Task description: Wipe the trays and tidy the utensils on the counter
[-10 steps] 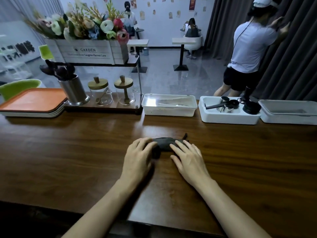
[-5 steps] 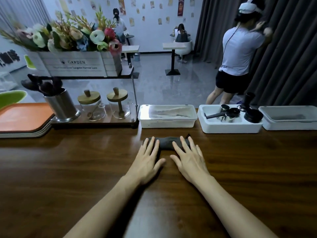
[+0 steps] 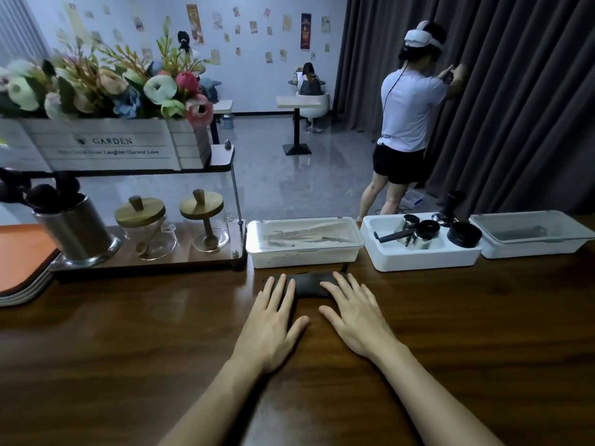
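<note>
We log left hand (image 3: 272,326) and right hand (image 3: 354,320) flat on the worktop (image 3: 128,349), fingers (image 3: 283,288) straight, slightly spread — dark cloth (image 3: 309,283) under their tips, long axis crosswise, equally near both.

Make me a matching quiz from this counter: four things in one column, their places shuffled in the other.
1 dark cloth
2 orange tray
3 metal cup
4 black-handled tool

A inside the middle white bin
B far left of the counter
C touched by left hand and right hand
D beside the glass jars

Pairs: 1-C, 2-B, 3-D, 4-A
</note>
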A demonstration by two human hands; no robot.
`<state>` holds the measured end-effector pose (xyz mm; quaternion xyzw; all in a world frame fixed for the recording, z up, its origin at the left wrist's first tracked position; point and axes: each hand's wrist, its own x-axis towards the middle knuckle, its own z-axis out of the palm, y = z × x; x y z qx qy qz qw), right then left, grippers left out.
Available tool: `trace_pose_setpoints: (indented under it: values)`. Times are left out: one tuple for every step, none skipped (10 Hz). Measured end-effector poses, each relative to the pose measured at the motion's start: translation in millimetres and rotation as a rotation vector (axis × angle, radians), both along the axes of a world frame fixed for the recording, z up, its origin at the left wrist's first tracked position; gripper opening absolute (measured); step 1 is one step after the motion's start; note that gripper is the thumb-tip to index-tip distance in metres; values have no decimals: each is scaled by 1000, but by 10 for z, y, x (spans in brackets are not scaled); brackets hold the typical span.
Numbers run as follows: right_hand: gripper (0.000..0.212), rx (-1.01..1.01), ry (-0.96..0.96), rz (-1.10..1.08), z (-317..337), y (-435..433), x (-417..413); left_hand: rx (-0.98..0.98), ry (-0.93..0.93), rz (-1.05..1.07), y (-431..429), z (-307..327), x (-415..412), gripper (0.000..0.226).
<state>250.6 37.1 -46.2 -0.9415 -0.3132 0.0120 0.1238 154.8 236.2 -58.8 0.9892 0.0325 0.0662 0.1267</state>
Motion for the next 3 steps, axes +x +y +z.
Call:
trace_pose_setpoints:
  values:
    - [56, 14, 20, 22, 48, -9, -14, -37, -44, 10, 0, 28, -9, 78]
    - [56, 143, 51, 64, 24, -74, 7, -95, -159, 58, -10, 13, -84, 77]
    - [50, 403, 169, 37, 140, -153, 33, -228, -319, 98, 0, 157, -167, 61]
